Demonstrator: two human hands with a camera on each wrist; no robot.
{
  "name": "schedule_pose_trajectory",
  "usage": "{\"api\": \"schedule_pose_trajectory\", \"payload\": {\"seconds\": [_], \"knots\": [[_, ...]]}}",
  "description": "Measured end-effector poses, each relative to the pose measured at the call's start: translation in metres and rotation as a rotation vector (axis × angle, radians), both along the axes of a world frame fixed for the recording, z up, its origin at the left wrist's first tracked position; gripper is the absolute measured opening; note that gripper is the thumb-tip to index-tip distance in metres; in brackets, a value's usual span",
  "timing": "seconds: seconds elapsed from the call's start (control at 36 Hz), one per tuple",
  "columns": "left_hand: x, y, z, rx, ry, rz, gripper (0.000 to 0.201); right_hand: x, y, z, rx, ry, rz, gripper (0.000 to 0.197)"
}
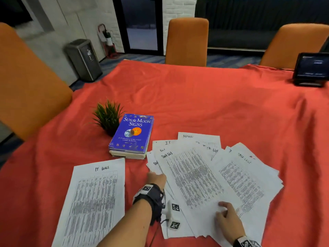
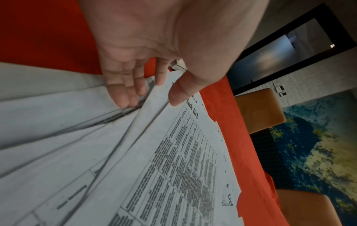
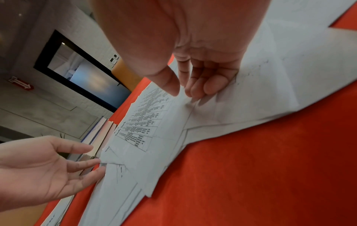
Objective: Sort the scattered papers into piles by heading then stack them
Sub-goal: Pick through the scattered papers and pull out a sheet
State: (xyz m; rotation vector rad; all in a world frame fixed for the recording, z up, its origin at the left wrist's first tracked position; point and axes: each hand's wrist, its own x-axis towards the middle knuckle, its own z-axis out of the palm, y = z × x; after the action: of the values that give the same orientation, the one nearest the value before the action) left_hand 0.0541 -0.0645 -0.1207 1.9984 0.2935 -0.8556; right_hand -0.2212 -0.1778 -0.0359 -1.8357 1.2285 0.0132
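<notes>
A fanned heap of papers (image 1: pixel 204 175), headed "Task List", "IT" and "Admin", lay on the red-covered worktop (image 1: pixel 195 104) just right of a blue book (image 1: pixel 132 134) and a small plant (image 1: pixel 108 115), while a single "IT Logs" sheet (image 1: pixel 94 202) lay apart to the left. The left hand (image 1: pixel 156 179) reached into the heap's left edge, fingers (image 2: pixel 123 91) nearly straight among the sheets and thumb above the top one. The right hand (image 1: pixel 229 221) rested on the near edge with fingers (image 3: pixel 210 85) loosely bent, fingertips on the paper, gripping nothing clearly.
</notes>
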Motion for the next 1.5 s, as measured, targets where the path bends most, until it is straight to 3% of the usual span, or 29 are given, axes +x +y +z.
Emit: {"api": "schedule_pose_trajectory", "payload": {"seconds": [0.06,0.14,0.25,0.36,0.69,0.86,1.0,1.08,1.22,1.5], "knots": [[-0.011,-0.001,0.032,-0.012,0.001,0.026,0.062,0.0,0.001,0.001,-0.003,-0.003,0.007,0.026],[-0.017,-0.004,0.038,-0.05,0.002,0.042,0.07,-0.001,0.0,0.002,-0.004,-0.005,0.016,0.026],[-0.033,-0.001,0.097,-0.018,-0.07,0.036,0.056,-0.002,0.001,0.002,0.0,-0.004,0.023,0.027],[-0.04,-0.001,0.114,0.035,-0.196,-0.031,0.051,-0.002,0.001,0.002,-0.012,-0.004,0.029,0.027],[-0.052,-0.015,0.118,0.242,-0.5,-0.265,0.063,-0.004,0.005,0.002,-0.038,-0.022,0.041,0.025],[-0.055,-0.02,0.108,0.105,-0.351,-0.32,0.057,-0.003,0.006,0.003,-0.032,-0.028,0.037,0.027],[-0.054,-0.015,0.103,0.145,-0.306,-0.184,0.054,-0.005,0.006,0.003,-0.033,-0.03,0.047,0.028],[-0.053,-0.013,0.102,0.137,-0.285,-0.197,0.054,-0.005,0.006,0.002,-0.038,-0.026,0.048,0.027],[-0.051,-0.014,0.101,0.172,-0.342,-0.23,0.05,-0.004,0.006,0.001,-0.046,-0.03,0.048,0.027],[-0.062,-0.026,0.111,0.356,-0.467,-0.35,0.063,-0.004,0.005,-0.004,-0.059,-0.041,0.042,0.026]]}}
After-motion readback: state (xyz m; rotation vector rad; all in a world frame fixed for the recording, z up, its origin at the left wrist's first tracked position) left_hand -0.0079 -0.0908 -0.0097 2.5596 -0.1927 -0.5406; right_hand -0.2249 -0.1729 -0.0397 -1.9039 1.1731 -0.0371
